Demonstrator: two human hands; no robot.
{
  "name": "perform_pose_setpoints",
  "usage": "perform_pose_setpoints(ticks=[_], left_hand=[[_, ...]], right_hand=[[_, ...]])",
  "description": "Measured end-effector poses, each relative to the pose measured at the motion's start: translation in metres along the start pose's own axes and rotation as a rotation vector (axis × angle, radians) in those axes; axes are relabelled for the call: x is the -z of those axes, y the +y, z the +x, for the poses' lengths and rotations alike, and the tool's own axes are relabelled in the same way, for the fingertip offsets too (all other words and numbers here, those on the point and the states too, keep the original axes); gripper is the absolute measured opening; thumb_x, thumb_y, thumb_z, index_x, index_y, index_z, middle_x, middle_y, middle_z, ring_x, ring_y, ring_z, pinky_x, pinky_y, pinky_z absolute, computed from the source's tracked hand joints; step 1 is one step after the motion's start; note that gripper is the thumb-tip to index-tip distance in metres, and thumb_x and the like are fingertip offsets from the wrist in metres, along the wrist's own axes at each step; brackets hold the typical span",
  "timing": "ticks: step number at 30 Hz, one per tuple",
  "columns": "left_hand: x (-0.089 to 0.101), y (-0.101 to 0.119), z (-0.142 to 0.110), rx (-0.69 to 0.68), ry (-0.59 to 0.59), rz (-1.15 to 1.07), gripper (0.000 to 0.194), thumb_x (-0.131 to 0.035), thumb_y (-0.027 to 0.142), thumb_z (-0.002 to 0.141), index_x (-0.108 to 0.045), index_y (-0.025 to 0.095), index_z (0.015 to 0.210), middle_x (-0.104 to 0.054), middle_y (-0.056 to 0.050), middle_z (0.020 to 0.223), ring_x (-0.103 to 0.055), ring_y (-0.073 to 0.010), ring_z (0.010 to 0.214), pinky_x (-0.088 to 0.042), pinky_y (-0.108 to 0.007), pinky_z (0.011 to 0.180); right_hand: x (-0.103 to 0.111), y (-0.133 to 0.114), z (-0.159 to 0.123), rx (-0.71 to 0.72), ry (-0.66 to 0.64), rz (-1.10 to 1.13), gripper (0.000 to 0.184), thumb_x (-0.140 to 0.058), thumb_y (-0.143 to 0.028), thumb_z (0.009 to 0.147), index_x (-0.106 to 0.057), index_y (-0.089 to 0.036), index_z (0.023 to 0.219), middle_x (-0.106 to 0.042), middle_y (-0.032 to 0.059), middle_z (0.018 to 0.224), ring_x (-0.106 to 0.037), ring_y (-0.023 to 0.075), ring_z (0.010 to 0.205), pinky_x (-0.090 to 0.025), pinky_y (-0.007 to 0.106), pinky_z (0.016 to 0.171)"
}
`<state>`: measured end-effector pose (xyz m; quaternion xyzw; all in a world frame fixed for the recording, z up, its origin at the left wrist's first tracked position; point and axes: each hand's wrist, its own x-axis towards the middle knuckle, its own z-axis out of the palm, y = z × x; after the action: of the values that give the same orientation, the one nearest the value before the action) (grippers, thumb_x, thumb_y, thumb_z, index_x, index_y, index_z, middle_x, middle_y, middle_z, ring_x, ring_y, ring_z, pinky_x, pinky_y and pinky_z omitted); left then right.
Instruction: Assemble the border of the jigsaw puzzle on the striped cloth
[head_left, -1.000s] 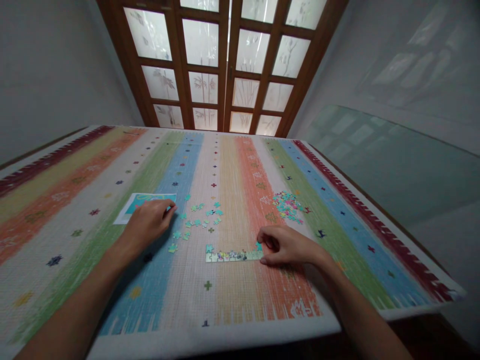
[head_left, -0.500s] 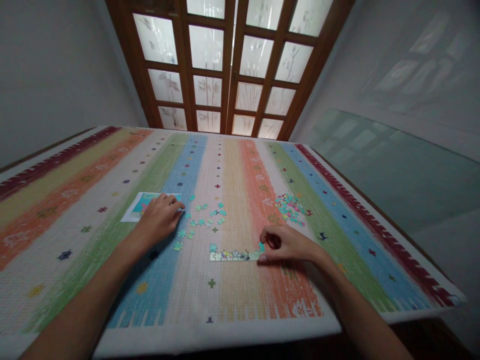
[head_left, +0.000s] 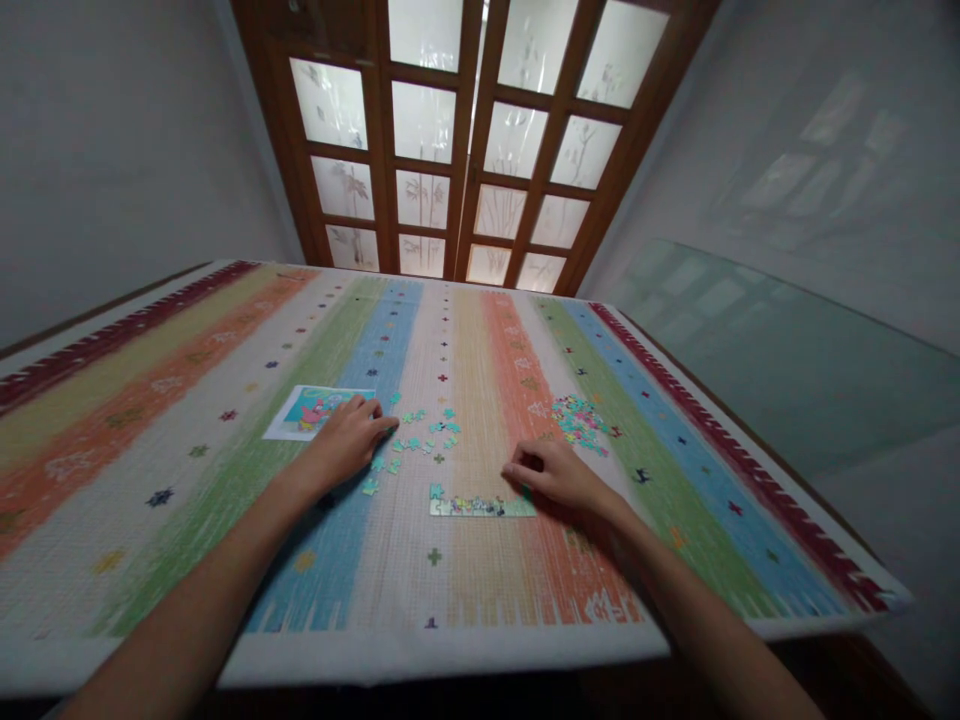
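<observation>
The puzzle strip lies at 8 o'clock from the curled right hand, loose pieces at 3 o'clock from the left hand; whether either grips anything, I cannot tell.

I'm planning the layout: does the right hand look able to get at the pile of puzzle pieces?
Probably yes: the pile lies just beyond the right hand, and nothing visible stands between them.

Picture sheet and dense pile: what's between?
Head view: from the picture sheet, part of the left hand, then scattered pieces, then striped cloth up to the dense pile.
</observation>
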<state>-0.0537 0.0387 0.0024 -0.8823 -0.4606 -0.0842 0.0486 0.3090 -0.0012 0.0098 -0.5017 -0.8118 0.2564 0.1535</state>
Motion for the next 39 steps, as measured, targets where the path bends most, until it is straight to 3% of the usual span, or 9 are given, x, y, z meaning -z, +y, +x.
perform_pose_setpoints(ticks=[7,13,20,30,36,39], left_hand=[[-0.002,-0.004,0.000,0.003,0.009,-0.040,0.031,-0.049,0.010,0.096,-0.075,0.021,0.110,-0.066,-0.010,0.102,-0.051,-0.0272,0.098,-0.040,-0.037,0.084],[-0.002,-0.006,0.002,0.031,0.025,-0.088,0.027,-0.050,0.012,0.095,-0.074,0.020,0.104,-0.066,-0.011,0.101,-0.053,-0.0278,0.099,-0.043,-0.039,0.086],[0.000,-0.006,0.002,0.046,0.050,-0.072,0.019,-0.055,0.013,0.092,-0.073,0.019,0.097,-0.066,-0.012,0.098,-0.055,-0.0295,0.099,-0.046,-0.042,0.086],[0.005,-0.004,0.002,0.065,0.045,-0.052,0.012,-0.061,0.016,0.091,-0.071,0.019,0.097,-0.066,-0.011,0.098,-0.055,-0.0290,0.100,-0.045,-0.041,0.086],[0.004,-0.005,0.002,0.076,0.052,-0.041,0.008,-0.064,0.018,0.091,-0.071,0.018,0.094,-0.065,-0.011,0.094,-0.055,-0.0296,0.100,-0.044,-0.040,0.085],[0.004,-0.006,0.002,0.074,0.063,-0.039,0.008,-0.063,0.020,0.092,-0.071,0.018,0.093,-0.065,-0.011,0.094,-0.055,-0.0292,0.099,-0.045,-0.040,0.084]], right_hand=[[-0.017,-0.017,0.023,0.028,0.148,-0.030,0.008,-0.066,-0.020,0.087,-0.065,-0.019,0.079,-0.066,0.0030,0.078,-0.056,0.0161,0.070,-0.038,0.028,0.065],[-0.031,-0.034,0.062,0.004,0.214,-0.051,0.007,-0.064,-0.013,0.087,-0.065,-0.017,0.081,-0.064,0.0021,0.082,-0.056,0.0151,0.075,-0.040,0.026,0.070],[-0.040,-0.050,0.096,-0.066,0.261,-0.132,0.012,-0.064,-0.017,0.091,-0.073,-0.016,0.099,-0.065,0.0067,0.100,-0.059,0.0182,0.089,-0.042,0.027,0.078],[-0.039,-0.054,0.106,-0.151,0.251,-0.181,0.018,-0.067,-0.023,0.092,-0.078,-0.015,0.104,-0.068,0.0116,0.109,-0.064,0.0215,0.095,-0.044,0.027,0.078],[-0.037,-0.051,0.111,-0.169,0.255,-0.149,0.014,-0.072,-0.021,0.086,-0.081,-0.015,0.096,-0.073,0.0127,0.107,-0.066,0.0219,0.094,-0.045,0.027,0.076],[-0.036,-0.048,0.116,-0.176,0.239,-0.112,0.010,-0.073,-0.017,0.084,-0.081,-0.014,0.090,-0.076,0.0105,0.096,-0.068,0.0204,0.087,-0.045,0.026,0.072]])
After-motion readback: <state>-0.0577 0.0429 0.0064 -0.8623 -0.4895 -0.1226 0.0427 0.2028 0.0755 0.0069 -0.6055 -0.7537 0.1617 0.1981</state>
